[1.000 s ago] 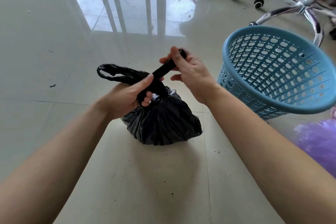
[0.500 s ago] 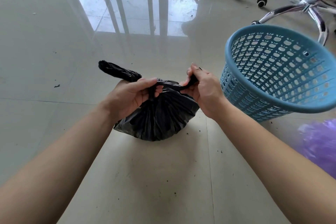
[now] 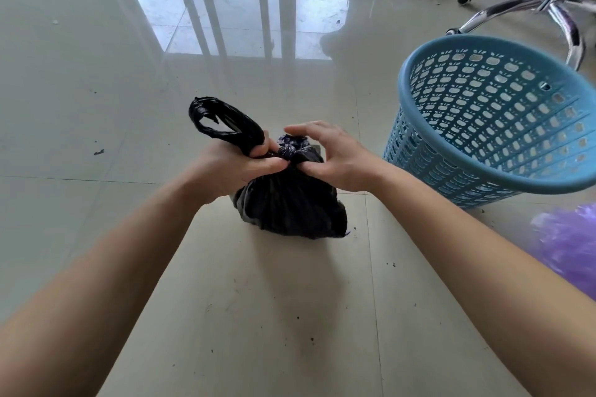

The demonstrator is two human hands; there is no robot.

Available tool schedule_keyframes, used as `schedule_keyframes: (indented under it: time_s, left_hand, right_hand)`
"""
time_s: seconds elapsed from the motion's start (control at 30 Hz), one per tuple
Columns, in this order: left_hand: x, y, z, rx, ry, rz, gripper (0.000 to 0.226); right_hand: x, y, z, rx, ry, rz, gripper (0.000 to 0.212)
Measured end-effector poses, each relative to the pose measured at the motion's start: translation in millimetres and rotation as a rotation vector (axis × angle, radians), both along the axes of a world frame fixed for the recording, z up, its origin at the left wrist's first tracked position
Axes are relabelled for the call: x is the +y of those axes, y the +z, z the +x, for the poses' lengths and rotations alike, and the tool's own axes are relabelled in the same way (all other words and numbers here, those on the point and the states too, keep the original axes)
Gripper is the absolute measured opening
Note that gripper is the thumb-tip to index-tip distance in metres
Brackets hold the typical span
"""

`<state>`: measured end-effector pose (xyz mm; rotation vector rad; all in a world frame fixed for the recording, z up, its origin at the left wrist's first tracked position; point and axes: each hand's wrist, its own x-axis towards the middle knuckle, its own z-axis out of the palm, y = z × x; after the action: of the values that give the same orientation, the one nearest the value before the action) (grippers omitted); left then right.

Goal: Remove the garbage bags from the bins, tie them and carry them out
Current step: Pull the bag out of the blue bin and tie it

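A full black garbage bag (image 3: 290, 203) sits on the tiled floor in the middle of the head view, its neck gathered into a knot (image 3: 287, 150). My left hand (image 3: 235, 167) grips the bag's twisted handle loop (image 3: 222, 122), which sticks up to the left of the knot. My right hand (image 3: 332, 155) pinches the bag's neck just right of the knot, its fingers arched over the top. A blue perforated plastic bin (image 3: 493, 119) with nothing visible inside stands to the right of the bag.
A purple bag (image 3: 567, 242) lies at the right edge, near the bin. Chrome swivel-chair bases on castors (image 3: 535, 3) stand behind the bin. Small bits of dirt dot the glossy floor (image 3: 96, 106).
The right hand brought its strand down from above the bag to the neck, and a knot has formed there. The left-hand loop has risen more upright.
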<state>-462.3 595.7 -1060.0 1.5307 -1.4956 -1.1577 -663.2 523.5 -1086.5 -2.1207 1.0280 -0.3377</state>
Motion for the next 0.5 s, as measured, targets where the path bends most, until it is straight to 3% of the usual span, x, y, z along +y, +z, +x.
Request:
schedule_keyframes:
  time_s: [0.1, 0.2, 0.37, 0.5]
  left_hand:
    - [-3.7, -0.3, 3.8, -0.177, 0.03, -0.075, 0.047]
    - [-6.2, -9.0, 6.4, -0.163, 0.182, -0.147, 0.043]
    - [-6.3, -33.1, -7.1, -0.214, 0.429, -0.234, 0.027]
    - [-6.4, -36.0, -15.3, -0.265, 0.452, -0.143, 0.02]
  right_hand:
    - [0.6, -6.2, 3.4, -0.077, -0.024, 0.127, 0.033]
    - [-0.8, -11.4, 2.4, -0.098, -0.095, 0.126, 0.012]
    - [6.2, -18.5, 1.6, -0.16, -0.078, 0.16, 0.006]
    - [7.6, -20.1, -0.6, -0.227, -0.073, 0.247, 0.019]
